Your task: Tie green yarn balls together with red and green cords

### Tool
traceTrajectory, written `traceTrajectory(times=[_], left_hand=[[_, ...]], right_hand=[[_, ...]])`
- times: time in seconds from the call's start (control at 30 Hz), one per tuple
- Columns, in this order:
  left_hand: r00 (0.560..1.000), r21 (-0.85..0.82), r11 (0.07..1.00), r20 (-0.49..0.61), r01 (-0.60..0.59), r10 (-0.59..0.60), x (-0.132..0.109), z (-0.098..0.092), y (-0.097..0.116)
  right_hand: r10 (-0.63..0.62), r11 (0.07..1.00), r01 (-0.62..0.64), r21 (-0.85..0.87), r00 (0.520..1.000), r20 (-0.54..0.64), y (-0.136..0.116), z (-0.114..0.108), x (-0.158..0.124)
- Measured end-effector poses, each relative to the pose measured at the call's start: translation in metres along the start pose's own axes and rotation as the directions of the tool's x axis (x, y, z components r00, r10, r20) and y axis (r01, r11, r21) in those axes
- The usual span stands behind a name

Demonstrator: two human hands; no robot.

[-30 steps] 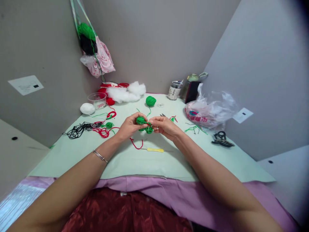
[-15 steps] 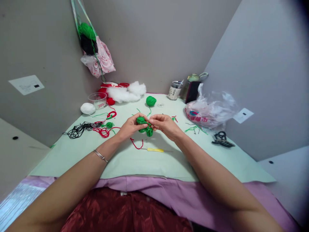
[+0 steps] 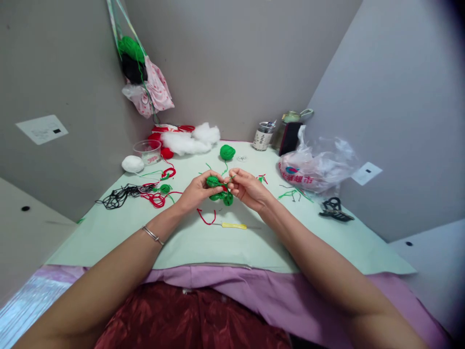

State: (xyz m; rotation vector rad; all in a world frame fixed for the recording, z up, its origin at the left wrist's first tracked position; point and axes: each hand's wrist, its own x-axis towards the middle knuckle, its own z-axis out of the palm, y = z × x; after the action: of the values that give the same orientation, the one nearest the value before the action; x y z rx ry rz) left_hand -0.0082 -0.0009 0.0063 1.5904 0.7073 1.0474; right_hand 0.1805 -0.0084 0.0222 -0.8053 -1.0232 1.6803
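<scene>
Only 超市 read clearly, in red on your crumpled plastic bag; characters before it were creased. Print on the can's label, the clear cup and the left wall card was too small to read. Your green crocheted piece was held up over the middle of the pale mat: rounded, knobbly lobes, red at the centre. Your left hand gripped it, thumb in front; your right hand had fingertips pinched together at its right edge, couldn't tell on what.
</scene>
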Motion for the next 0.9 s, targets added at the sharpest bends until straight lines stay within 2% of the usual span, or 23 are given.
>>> traceTrajectory(times=[0.1, 0.27, 0.4, 0.53, 0.67, 0.83, 0.9], left_hand=[[0.999, -0.023, 0.999, 0.013, 0.039, -0.039, 0.001, -0.001, -0.002], [0.998, -0.069, 0.996, 0.046, 0.054, -0.051, 0.002, -0.001, -0.003], [0.997, -0.071, 0.995, 0.044, 0.065, -0.062, 0.002, -0.003, 0.000], [0.998, 0.040, 0.997, 0.013, 0.061, -0.061, 0.002, -0.004, 0.002], [1.000, 0.166, 0.986, 0.008, 0.006, -0.008, -0.001, -0.003, 0.004], [0.999, 0.246, 0.969, 0.007, -0.032, 0.031, -0.004, 0.001, 0.008], [0.999, 0.226, 0.974, 0.039, -0.009, 0.000, -0.003, 0.001, 0.009]], right_hand=[[0.004, 1.000, -0.004, 0.008, 0.998, 0.056, -0.001, 0.003, -0.002], [-0.091, 0.996, 0.090, -0.015, 0.995, -0.030, -0.005, 0.000, 0.000], [-0.130, 0.987, 0.126, -0.105, 0.991, -0.031, -0.009, 0.000, -0.003], [-0.180, 0.964, 0.169, -0.204, 0.983, -0.036, -0.011, 0.003, -0.008], [-0.183, 0.960, 0.171, -0.222, 0.982, -0.036, -0.012, 0.007, -0.010], [-0.206, 0.956, 0.189, -0.224, 0.977, -0.056, -0.012, 0.007, -0.010], [-0.211, 0.956, 0.193, -0.222, 0.976, -0.059, -0.011, 0.006, -0.010]])
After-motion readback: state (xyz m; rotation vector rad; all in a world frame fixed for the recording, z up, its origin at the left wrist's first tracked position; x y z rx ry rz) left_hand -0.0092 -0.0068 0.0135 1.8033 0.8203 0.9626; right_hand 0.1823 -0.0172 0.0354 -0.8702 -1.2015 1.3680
